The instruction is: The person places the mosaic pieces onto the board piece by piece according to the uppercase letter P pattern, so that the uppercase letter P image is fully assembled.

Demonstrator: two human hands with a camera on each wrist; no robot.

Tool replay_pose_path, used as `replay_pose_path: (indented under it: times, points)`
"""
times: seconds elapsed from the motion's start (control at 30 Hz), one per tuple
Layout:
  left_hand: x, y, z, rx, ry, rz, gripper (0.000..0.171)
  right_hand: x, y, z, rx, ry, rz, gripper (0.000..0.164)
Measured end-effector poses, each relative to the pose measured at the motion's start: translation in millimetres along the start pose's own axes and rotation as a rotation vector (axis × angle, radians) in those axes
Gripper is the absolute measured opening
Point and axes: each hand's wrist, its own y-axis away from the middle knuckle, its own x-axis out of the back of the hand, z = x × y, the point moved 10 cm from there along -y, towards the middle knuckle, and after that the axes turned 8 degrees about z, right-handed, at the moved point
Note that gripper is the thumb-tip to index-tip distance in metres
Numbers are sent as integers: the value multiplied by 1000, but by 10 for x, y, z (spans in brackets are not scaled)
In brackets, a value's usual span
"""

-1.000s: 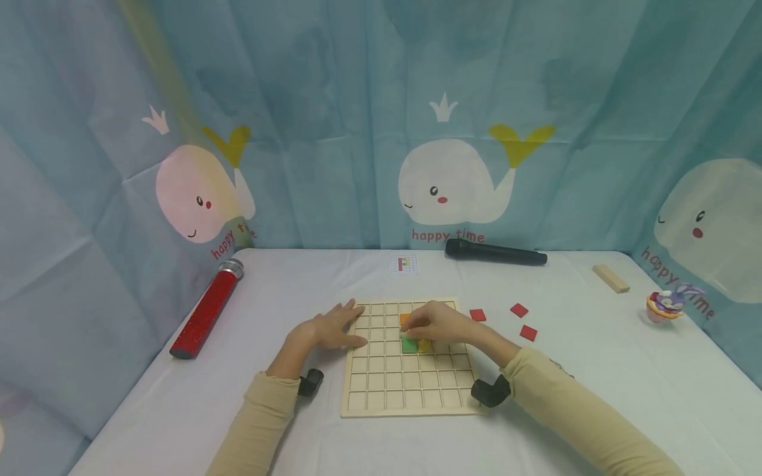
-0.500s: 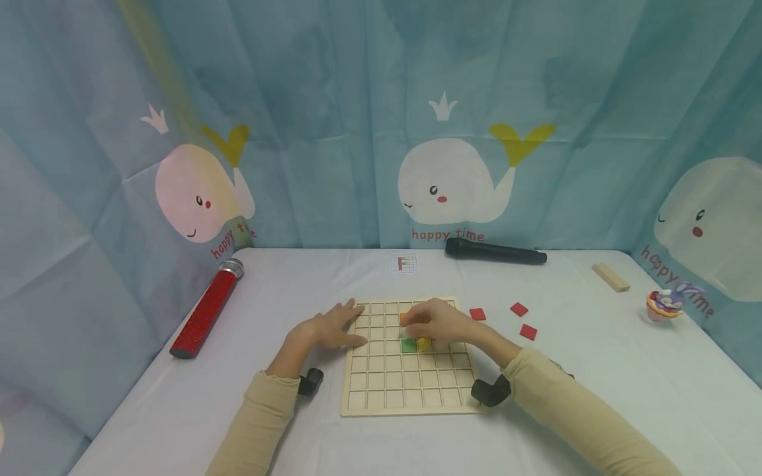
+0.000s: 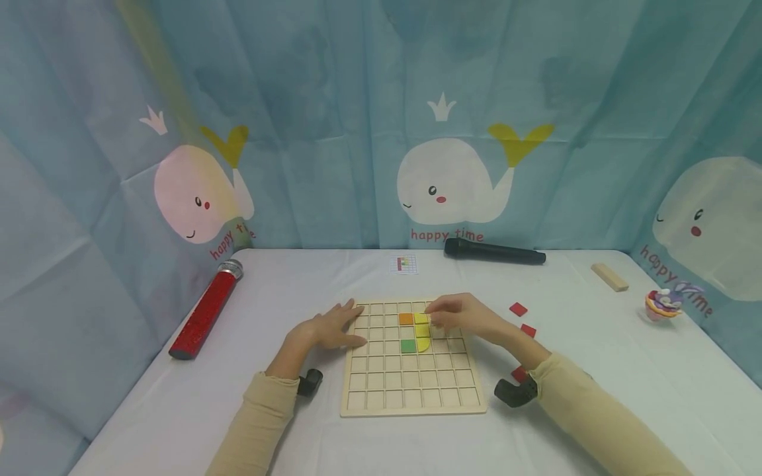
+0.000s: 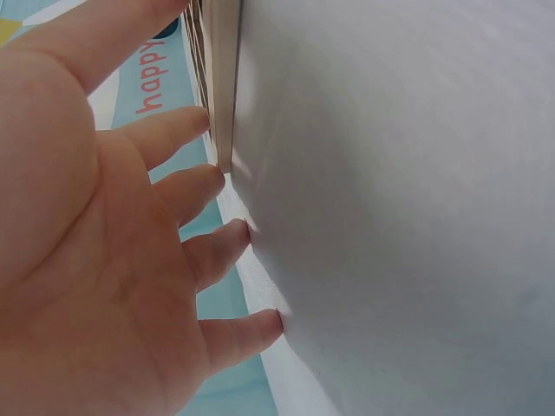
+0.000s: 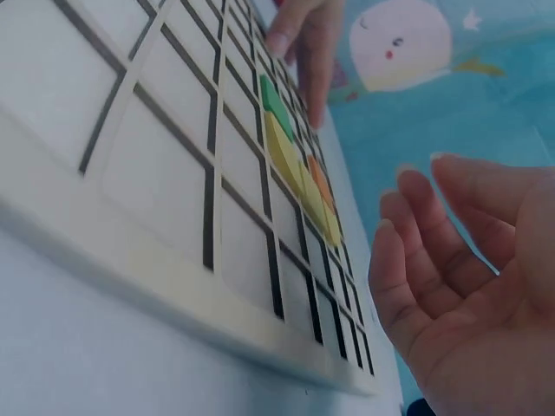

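A wooden grid board (image 3: 375, 382) lies on the table. Its cells hold an orange tile (image 3: 406, 319), a green tile (image 3: 408, 346) and yellow tiles (image 3: 423, 330), the nearest with a rounded corner. My left hand (image 3: 331, 328) rests at the board's left edge, fingers spread, with fingertips (image 4: 199, 121) against the wooden side in the left wrist view. My right hand (image 3: 467, 316) is over the board's upper right, just right of the yellow tiles. In the right wrist view its fingers (image 5: 425, 225) are loosely bent with nothing between them.
Red tiles (image 3: 518, 309) lie to the right of the board, one partly behind the right wrist. A printed grid card (image 3: 405, 264) and a black microphone (image 3: 494, 252) are at the back. A red microphone (image 3: 205, 314), wooden block (image 3: 610, 277) and cupcake toy (image 3: 663, 304) stand farther out.
My right hand has moved right, off the coloured tiles, uncovering the yellow column and orange tile. It now covers where one red tile showed. My left hand has stayed still.
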Motion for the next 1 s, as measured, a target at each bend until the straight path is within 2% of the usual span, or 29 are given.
replay_pose_path:
  times: [0.33,0.53,0.8,1.0]
  points:
    - [-8,-9,0,-1,1,0,77,345,189,154,-84,-69,52,42]
    - [-17,-16,-13,0,-6,-3,77,534,325,336,-171,-2,83,44]
    - [-7,2,-7,1,-4,-4,76,641,553,510,-252,51,62,43]
    - [4,9,1,4,0,1,76,671,706,581,-262,45,31,45]
